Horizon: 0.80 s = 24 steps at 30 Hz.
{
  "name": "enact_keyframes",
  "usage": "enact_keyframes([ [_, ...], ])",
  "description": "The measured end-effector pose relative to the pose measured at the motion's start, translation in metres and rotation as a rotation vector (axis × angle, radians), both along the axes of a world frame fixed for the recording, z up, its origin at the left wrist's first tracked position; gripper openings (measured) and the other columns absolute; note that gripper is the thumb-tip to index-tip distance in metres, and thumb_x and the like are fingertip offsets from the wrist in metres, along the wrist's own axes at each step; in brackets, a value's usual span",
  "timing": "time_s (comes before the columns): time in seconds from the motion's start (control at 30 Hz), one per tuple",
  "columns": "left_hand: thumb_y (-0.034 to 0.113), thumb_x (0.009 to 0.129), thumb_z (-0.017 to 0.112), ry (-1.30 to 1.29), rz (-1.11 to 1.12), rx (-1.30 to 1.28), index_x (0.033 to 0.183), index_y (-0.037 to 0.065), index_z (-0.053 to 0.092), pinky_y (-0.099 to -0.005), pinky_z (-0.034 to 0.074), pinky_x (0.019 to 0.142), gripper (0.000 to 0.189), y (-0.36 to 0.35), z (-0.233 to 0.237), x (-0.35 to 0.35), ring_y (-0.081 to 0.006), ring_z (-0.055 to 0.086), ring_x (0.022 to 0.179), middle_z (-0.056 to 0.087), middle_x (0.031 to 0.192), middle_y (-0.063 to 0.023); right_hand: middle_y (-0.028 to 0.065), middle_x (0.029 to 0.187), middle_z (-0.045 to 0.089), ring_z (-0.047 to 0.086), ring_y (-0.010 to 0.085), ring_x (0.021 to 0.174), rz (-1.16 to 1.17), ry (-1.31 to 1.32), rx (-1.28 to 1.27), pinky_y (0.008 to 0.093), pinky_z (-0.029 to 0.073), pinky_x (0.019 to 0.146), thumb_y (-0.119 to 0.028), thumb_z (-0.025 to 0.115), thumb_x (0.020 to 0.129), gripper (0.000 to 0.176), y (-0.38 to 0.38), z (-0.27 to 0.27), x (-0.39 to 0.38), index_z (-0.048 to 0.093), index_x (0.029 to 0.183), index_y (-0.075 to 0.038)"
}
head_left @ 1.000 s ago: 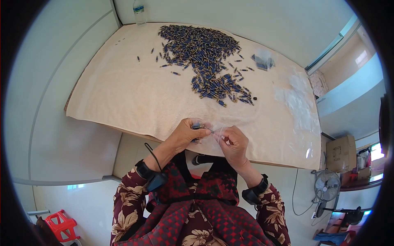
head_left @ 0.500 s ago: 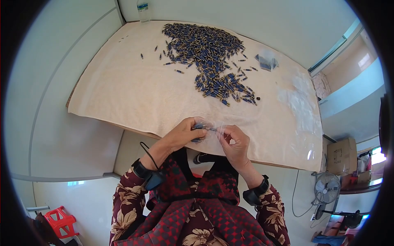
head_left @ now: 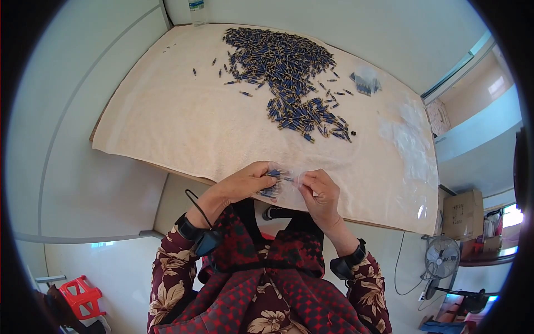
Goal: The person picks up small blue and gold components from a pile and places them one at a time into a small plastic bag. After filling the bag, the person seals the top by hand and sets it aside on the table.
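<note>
My left hand [head_left: 249,181] is closed around a clear plastic bag [head_left: 288,192] that holds several small blue pieces with brass ends [head_left: 268,192]. My right hand [head_left: 321,195] pinches the bag's other side between thumb and fingers. One blue-and-brass piece [head_left: 288,179] lies apart from the rest, between my two hands. Both hands are just above the front edge of the cloth-covered table [head_left: 183,128]. Beyond them spreads a large heap of the same blue-and-brass pieces [head_left: 278,61].
A filled clear bag [head_left: 364,84] lies right of the heap, and flat clear bags [head_left: 409,139] cover the table's right side. A small dark round piece [head_left: 353,133] sits near the heap. A bottle [head_left: 197,12] stands at the back left; a fan [head_left: 442,257] is at the right.
My right hand has shifted very slightly, still pinching the bag. The pieces inside show more plainly now, and the view has tilted a little.
</note>
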State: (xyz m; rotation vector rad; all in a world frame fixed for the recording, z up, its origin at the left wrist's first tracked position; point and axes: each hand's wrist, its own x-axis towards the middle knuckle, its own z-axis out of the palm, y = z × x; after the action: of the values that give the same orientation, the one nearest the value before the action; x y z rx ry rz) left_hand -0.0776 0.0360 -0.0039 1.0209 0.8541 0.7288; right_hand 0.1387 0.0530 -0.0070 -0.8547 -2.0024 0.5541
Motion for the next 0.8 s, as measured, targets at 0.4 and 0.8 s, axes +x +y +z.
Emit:
enact_keyframes([
  [0.4, 0.004, 0.091, 0.042, 0.000, 0.033, -0.132, 0.128, 0.000, 0.046, -0.0297, 0.053, 0.077, 0.038, -0.002, 0.005, 0.004, -0.0147, 0.058, 0.095, 0.058, 0.109, -0.0083, 0.0075, 0.080, 0.061, 0.060, 0.0210, 0.069, 0.051, 0.033, -0.042, 0.0275, 0.048, 0.057, 0.005, 0.072, 0.068, 0.017, 0.003, -0.010, -0.001, 0.066, 0.083, -0.003],
  [0.8, 0.006, 0.092, 0.042, -0.163, 0.121, -0.206, 0.129, 0.001, 0.046, -0.0344, 0.055, 0.072, 0.038, -0.002, -0.013, 0.004, -0.0186, 0.060, 0.092, 0.059, 0.110, -0.0099, 0.0059, 0.080, 0.063, 0.057, 0.0094, 0.065, -0.010, 0.192, -0.197, 0.0209, 0.045, 0.054, 0.008, 0.069, 0.073, 0.017, 0.000, -0.012, -0.006, 0.067, 0.086, -0.002],
])
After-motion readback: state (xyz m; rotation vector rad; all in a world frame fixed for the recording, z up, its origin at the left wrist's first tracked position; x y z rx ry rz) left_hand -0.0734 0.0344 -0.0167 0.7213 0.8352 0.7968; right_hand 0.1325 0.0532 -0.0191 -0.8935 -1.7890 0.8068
